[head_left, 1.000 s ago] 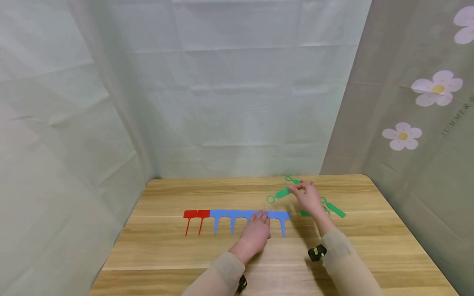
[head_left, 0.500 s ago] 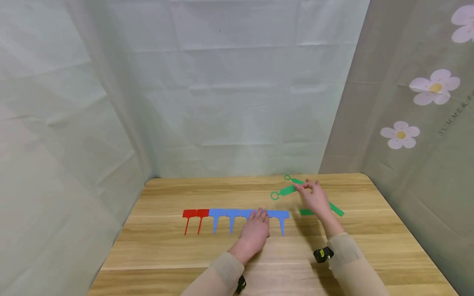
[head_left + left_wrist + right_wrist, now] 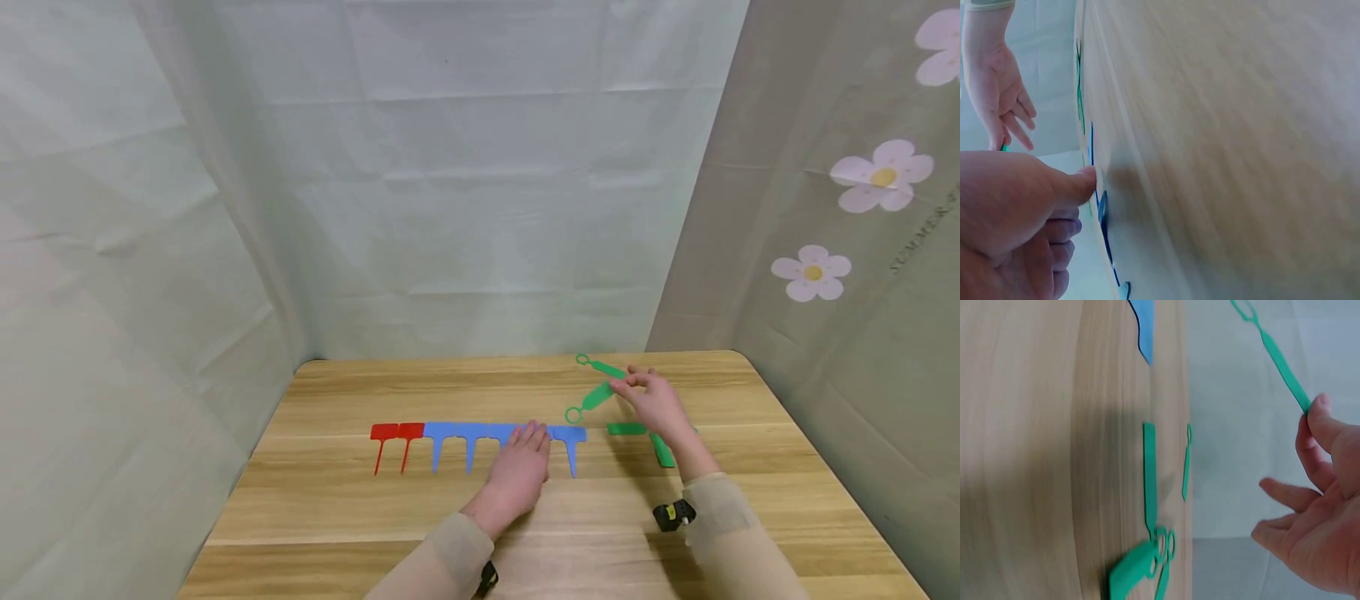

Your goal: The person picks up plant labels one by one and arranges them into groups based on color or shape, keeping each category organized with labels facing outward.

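My left hand (image 3: 517,475) rests with extended fingers on a row of blue T-shaped plant labels (image 3: 441,430), covering part of it. Two red T-shaped labels (image 3: 384,432) adjoin the row's left end. Thumb and index finger of my right hand (image 3: 660,404) pinch the end of a green ring tag (image 3: 598,396) above the table. In the right wrist view, this tag (image 3: 1285,372) slants up from the fingertips, ring outward, while the other fingers spread loosely. Below lie more green tags (image 3: 1150,475), some with overlapping rings; the right hand and forearm partly hide them in the head view.
The wooden table (image 3: 337,517) carries all the labels. Behind the right hand, a single green tag (image 3: 606,367) lies near the back edge. Pale cloth (image 3: 480,208) hangs behind and at both sides, with printed flowers on the right.
My right hand has shifted right with the green tag, whose ring end now hangs lower. Another green tag below the hand has come into sight. The left hand stays on the blue row.
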`<state>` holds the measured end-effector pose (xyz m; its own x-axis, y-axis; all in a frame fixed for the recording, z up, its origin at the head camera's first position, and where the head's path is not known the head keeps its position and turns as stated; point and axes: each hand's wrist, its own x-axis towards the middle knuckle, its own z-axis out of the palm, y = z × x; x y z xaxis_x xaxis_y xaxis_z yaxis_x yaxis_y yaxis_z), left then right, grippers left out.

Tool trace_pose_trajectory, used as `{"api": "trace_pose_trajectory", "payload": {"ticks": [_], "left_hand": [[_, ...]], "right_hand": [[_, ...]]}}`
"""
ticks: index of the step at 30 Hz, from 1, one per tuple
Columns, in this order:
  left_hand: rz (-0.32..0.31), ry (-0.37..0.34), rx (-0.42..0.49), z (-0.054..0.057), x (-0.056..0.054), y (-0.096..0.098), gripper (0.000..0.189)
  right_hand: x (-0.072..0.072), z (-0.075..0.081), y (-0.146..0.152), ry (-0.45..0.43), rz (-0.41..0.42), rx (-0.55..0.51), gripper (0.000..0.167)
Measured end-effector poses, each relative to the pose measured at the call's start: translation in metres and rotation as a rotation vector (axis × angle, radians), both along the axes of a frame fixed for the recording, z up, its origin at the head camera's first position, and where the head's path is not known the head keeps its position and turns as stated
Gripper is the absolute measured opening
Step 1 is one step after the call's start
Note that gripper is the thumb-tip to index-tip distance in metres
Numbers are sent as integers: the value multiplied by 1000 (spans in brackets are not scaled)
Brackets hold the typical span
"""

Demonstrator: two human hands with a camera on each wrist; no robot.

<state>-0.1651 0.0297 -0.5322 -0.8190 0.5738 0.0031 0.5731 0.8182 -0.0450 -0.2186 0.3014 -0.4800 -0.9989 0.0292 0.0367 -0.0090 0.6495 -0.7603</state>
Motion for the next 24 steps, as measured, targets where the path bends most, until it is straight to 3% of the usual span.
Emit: {"api": "trace_pose_trajectory", "payload": {"ticks": [7,14,19,24], "left_hand": [[2,-46,61,2,0,9,61],[-12,-55,93,3,-2,18,61],[-12,-73,96,2,-5,24,61],[-5,-86,112,0,-8,30,61]], "right_hand": [[4,5,21,0,151,94,36],[4,6,31,-106,321,175,30],[0,3,25,-138,373,228,25],[-4,-11,15,-136,357,311,26]]}}
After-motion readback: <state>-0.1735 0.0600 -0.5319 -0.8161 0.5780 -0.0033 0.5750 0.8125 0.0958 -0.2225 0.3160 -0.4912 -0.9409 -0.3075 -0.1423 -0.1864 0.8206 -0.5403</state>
